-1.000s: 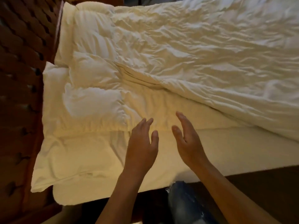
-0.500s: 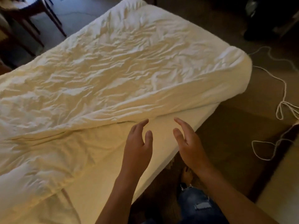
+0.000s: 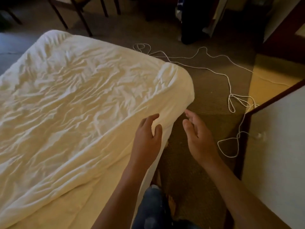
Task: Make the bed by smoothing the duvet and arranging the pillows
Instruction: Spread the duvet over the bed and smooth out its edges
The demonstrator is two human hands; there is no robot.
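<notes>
Standing near the foot end; the duvet (image 3: 79, 104) lies spread over the bed, cream and heavily creased across its whole top, its near long edge drawn back from the side so a strip of mattress (image 3: 92, 197) shows bare along the person's side; the far foot corner hangs rounded over the bed's end.

Left hand (image 3: 146, 138) hovers over the duvet's near edge just short of the foot corner, fingers spread and relaxed, gripping nothing; whether the fingertips touch the cloth I cannot tell, the frame is soft there. Right hand (image 3: 198, 138) is out past the bed's edge, over the carpet (image 3: 206, 83), palm turned inward, fingers loose and apart, empty too; placed so, it looks ready to catch the corner from outside while the left takes the edge.

No pillows in view; they would be behind this vantage, at the head.

Judgement: the step in hand is squaring the foot corner and pulling the near edge down over the exposed strip; smoothing is barely begun, given the creasing.

A white cord (image 3: 231, 90) trails in loops across the carpet close to the person's feet, a likely snag; chair legs (image 3: 82, 19) stand beyond the bed; a pale panel (image 3: 280, 146) with dark trim stands at right.
</notes>
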